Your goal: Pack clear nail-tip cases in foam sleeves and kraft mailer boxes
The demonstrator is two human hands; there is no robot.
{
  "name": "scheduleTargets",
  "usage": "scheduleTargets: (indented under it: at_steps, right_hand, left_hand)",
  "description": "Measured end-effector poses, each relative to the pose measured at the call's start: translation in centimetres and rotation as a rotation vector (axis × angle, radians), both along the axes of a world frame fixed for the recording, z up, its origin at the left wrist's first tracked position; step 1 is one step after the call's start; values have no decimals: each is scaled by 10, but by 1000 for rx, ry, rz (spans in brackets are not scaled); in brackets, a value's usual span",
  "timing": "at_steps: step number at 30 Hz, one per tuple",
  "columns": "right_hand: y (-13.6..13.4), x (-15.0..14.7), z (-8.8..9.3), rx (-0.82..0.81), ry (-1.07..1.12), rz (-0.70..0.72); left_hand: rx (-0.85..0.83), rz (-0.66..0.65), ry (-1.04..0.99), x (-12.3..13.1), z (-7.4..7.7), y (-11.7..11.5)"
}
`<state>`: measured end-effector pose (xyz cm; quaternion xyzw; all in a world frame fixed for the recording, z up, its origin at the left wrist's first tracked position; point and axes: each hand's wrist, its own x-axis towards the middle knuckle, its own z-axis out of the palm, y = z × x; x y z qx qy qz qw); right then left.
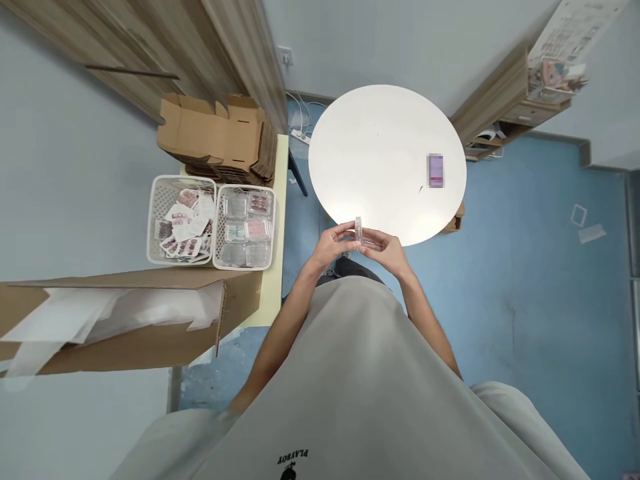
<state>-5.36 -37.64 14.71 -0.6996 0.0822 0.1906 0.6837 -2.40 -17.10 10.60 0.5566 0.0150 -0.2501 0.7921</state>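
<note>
Between my two hands, a small clear plastic box (359,231) stands on edge, seen nearly side-on; what is inside it cannot be made out. The fingers of my left hand (332,246) press on its left side. From the right, my right hand (385,251) grips the same box with thumb below and fingers behind. Both hands are just over the near edge of the round white table (375,147), close to my body.
A phone (436,171) lies on the table's right part. To my left, a yellow table (270,293) bears a basket of printed cards (152,227), a basket of clear boxes (217,257) and stacked flat cartons (210,137). An opened cardboard box (150,357) is nearer.
</note>
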Motion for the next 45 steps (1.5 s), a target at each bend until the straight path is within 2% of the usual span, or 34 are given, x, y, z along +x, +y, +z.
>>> scheduleTargets:
  at_steps: [7, 13, 17, 20, 24, 29, 32, 36, 41, 45]
  right_hand:
    - [3, -18, -9, 70, -23, -112]
    - [-1, 0, -6, 177, -64, -15]
    - [-13, 18, -4, 206, -77, 42]
    - [-30, 36, -8, 141, -97, -3]
    - [-63, 66, -21, 44, -102, -148]
    - [-108, 99, -31, 11, -69, -171]
    - [-133, 115, -32, 48, -2, -143]
    - [-164, 135, -33, 112, 67, -16]
    - [-195, 157, -37, 115, 57, 147]
    - [-206, 168, -38, 107, 86, 208]
  left_hand:
    - [-29, -13, -1, -6, -1, -4]
    - [-54, 34, 72, 8, 7, -2]
    - [-12, 61, 90, 24, 8, -10]
    - [10, 149, 128, 39, 9, -25]
    - [58, 279, 174, 58, 12, -56]
    - [69, 295, 164, 77, 13, -106]
    - [19, 304, 166, 84, 10, -132]
    - [-113, 298, 235, 89, 5, -157]
    - [-222, 176, 326, 84, 1, -176]
    - [-225, 125, 352, 79, 2, -183]
